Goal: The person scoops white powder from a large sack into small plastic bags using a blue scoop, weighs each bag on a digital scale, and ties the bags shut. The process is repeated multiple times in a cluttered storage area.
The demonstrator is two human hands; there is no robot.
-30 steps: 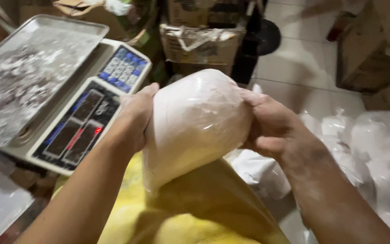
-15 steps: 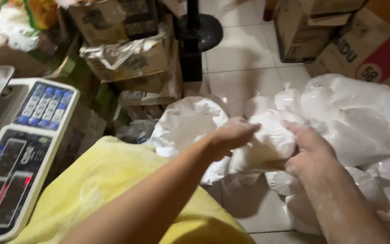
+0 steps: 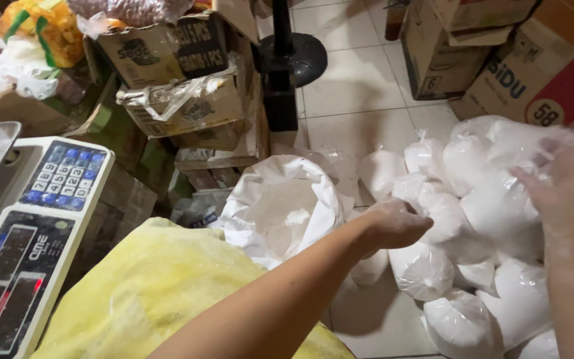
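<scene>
Both hands are over the heap of filled bags [image 3: 473,219] on the floor, left hand [image 3: 396,223] with fingers curled loosely on one bag, right hand [image 3: 566,176] spread wide, blurred, holding nothing.

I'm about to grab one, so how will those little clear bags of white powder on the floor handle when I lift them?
The bags of white powder bulge round and full, so probably dense for their size. The thin glossy film looks slippery and soft, likely sagging around the left hand. Heaped loosely, neighbours may slump or roll.
</scene>
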